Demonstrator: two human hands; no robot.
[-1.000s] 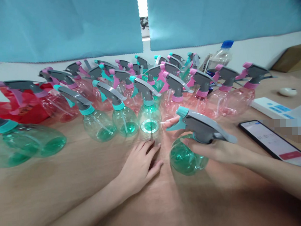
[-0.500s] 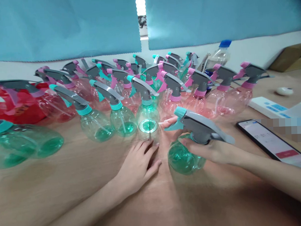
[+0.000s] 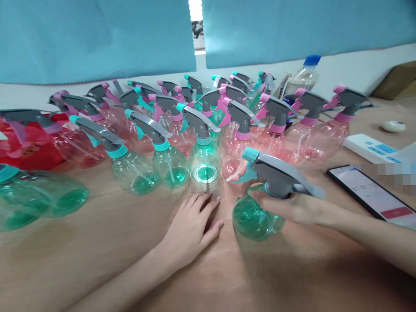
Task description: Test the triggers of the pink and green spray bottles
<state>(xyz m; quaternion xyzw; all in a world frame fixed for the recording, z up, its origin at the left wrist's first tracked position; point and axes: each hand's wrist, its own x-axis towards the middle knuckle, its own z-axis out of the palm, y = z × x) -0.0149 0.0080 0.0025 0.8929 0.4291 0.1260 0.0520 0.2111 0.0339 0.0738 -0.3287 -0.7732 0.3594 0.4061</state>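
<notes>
My right hand [image 3: 298, 209] is wrapped around the neck of a green spray bottle [image 3: 253, 218] with a grey head and a turquoise nozzle. Its forefinger lies against the turquoise trigger, and the nozzle points away to the left. The bottle stands close to the wooden table [image 3: 137, 286]; whether its base touches cannot be made out. Palm down on the tabletop, my left hand [image 3: 191, 225] holds nothing and has its fingers apart. Just beyond its fingertips is another green spray bottle [image 3: 204, 163], upright. A pink spray bottle [image 3: 243, 136] stands behind the held one.
Several green and pink spray bottles fill the back of the table, with green ones [image 3: 55, 195] at the left. A red plastic bag [image 3: 40, 152] lies far left. On the right are a phone [image 3: 376, 195], a white power strip [image 3: 368, 146] and a capped clear bottle [image 3: 302, 77].
My right forefinger has moved slightly, and the held bottle's trigger appears drawn back toward its neck. My left hand stays in place.
</notes>
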